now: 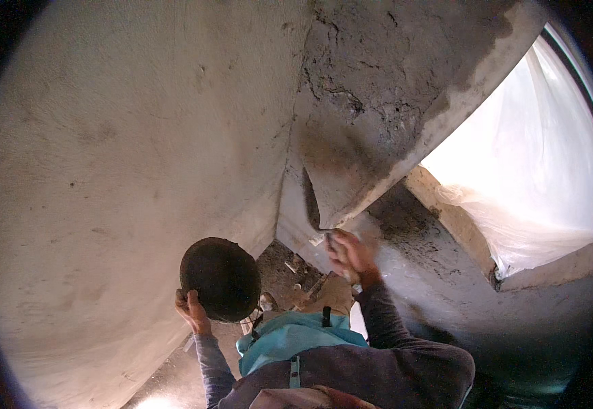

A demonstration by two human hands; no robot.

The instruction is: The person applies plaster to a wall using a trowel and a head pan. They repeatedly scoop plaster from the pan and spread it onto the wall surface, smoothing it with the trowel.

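Observation:
My left hand point(193, 311) is closed on the edge of a dark round bucket point(220, 279), thumb over its near left side. The bucket is held up in front of me, beside the pale wall; its contents are too dark to make out. My right hand point(351, 255) is wrapped round the handle of a trowel point(311, 198) and is slightly blurred. The narrow blade points up and away, close to the inner corner where the pale wall point(146, 150) meets a stretch of rough, wet grey plaster point(371, 75). Whether the blade touches the surface I cannot tell.
To the right, translucent plastic sheeting point(521, 163) covers a bright window opening with a ledge point(549, 275) below it. An angled plaster edge point(405, 163) runs near my right hand. Debris point(293, 266) lies on the floor below, by my feet.

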